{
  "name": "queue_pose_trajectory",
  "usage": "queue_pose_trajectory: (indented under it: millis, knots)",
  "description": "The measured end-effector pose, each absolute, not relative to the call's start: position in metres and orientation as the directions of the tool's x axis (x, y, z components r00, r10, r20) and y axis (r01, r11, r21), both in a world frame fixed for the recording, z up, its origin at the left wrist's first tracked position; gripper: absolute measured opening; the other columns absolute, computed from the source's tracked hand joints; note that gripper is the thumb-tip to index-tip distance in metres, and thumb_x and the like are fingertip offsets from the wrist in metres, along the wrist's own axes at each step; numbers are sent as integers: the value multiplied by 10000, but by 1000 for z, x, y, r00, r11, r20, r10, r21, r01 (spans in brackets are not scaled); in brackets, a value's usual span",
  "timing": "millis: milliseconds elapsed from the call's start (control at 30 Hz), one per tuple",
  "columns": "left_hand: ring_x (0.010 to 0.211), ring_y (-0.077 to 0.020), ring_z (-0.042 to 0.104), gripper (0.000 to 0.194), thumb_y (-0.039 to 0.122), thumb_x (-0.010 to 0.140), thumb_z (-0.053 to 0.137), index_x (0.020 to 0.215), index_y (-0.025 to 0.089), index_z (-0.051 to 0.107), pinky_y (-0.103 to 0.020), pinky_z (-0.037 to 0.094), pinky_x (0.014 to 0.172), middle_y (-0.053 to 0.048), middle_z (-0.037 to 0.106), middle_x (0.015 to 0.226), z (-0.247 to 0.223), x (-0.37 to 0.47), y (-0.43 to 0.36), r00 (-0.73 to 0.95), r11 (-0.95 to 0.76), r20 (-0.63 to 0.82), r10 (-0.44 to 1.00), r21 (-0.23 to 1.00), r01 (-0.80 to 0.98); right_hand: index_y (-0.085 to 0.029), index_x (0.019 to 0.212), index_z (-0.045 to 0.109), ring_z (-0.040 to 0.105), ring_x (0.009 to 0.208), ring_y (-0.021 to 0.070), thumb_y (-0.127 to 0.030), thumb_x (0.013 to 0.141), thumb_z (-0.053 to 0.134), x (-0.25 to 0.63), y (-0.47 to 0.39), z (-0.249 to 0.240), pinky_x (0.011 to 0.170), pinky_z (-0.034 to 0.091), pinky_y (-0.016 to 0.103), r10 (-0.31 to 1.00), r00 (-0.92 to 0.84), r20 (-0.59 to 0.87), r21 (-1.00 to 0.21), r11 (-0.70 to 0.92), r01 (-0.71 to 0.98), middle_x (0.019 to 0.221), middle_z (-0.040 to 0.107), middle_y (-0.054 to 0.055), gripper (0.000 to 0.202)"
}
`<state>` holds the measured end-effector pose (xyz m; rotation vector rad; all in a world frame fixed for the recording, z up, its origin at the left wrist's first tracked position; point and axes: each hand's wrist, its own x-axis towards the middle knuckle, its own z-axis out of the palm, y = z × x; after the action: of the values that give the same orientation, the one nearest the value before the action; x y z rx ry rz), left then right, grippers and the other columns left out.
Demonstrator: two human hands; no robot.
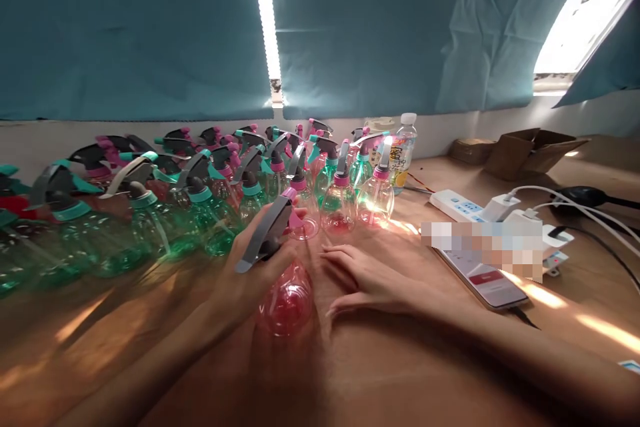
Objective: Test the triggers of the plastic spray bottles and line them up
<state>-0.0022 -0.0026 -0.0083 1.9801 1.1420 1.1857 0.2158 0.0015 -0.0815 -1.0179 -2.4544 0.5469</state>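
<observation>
The pink spray bottle (286, 307) is over the table (370, 377), its neck gripped by the fingers of the left hand (249, 285) — the right hand (373, 280), fingers spread, is just beside it. Green bottles (173, 227) crowd leftward — a phone (483, 275) lies right.

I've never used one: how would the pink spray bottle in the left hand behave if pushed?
The pink spray bottle is probably light, its clear walls suggesting thin plastic. Its smooth, shiny surface may slip in the left hand. The overhanging trigger head could help it tip.
</observation>
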Motion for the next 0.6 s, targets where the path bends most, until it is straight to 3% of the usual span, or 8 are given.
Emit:
queue_pose_trajectory:
  millis: [100, 233, 400, 600]
  knots:
    - [618, -141, 536, 254, 229, 796, 539, 1034, 248, 628, -283, 504, 631, 29, 550, 693, -13, -3, 1, 256, -485, 413, 874, 784, 388, -206, 1323, 543, 490, 1282, 307, -491, 866, 635, 231, 2, -79, 1036, 419, 493, 777, -599, 194, -384, 622, 683, 1397, 534, 145, 547]
    - [506, -94, 384, 63, 189, 767, 524, 806, 224, 559, -209, 342, 473, 65, 393, 591, -13, -3, 2, 247, -471, 402, 882, 787, 398, -233, 1398, 502, 434, 1329, 334, -567, 885, 563, 237, -1, -70, 1078, 348, 540, 837, -531, 134, -265, 546, 794, 1442, 505, 110, 615]
    - [549, -108, 462, 136, 188, 754, 518, 873, 217, 575, -229, 417, 540, 52, 493, 645, -11, -5, 1, 308, -415, 309, 900, 822, 390, -207, 1403, 504, 366, 1379, 332, -668, 854, 521, 236, -1, -76, 1142, 243, 538, 853, -515, 78, -214, 519, 827, 1493, 441, 91, 717]
    - [558, -118, 471, 137, 215, 739, 502, 839, 218, 595, -234, 421, 544, 42, 514, 642, -2, -2, -3, 305, -396, 292, 907, 838, 376, -193, 1409, 496, 361, 1379, 355, -673, 853, 511, 237, -1, -79, 1129, 260, 569, 852, -516, 86, -228, 521, 822, 1496, 431, 99, 734]
